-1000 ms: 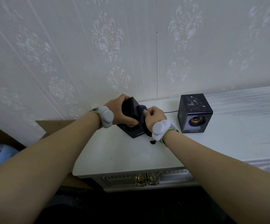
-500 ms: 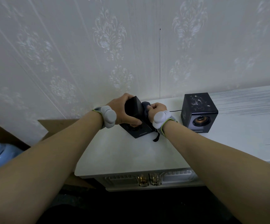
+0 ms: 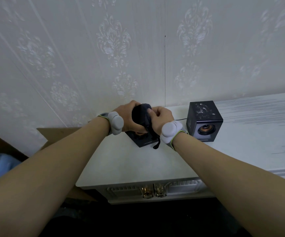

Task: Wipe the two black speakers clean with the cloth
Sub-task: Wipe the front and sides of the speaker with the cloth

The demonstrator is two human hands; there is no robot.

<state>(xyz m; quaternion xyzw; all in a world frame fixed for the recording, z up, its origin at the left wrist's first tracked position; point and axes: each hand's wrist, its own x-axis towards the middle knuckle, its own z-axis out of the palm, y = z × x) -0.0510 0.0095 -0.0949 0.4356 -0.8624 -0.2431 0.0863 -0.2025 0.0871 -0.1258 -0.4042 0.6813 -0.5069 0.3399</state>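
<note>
- The right hand (image 3: 162, 118) has its fingers curled round a dark grey cloth (image 3: 144, 115) and presses it onto the top of the left speaker (image 3: 142, 140). The cloth's tail hangs down the front; if it snags under the wrist, the stroke could drag the cloth off the face being cleaned.
- The left hand (image 3: 129, 117) grips that speaker from its left side, thumb across the front. The speaker looks tipped on the bench (image 3: 121, 161); a hard push from the cloth side could twist it out of the hold or rock it over.
- A thin black cable (image 3: 181, 119) runs behind the hands toward the right speaker (image 3: 205, 122); lifting the held one further could, I judge, tug it.
- The right speaker stands near, its top blotched pale, not yet wiped; a wide elbow swing might knock it.
</note>
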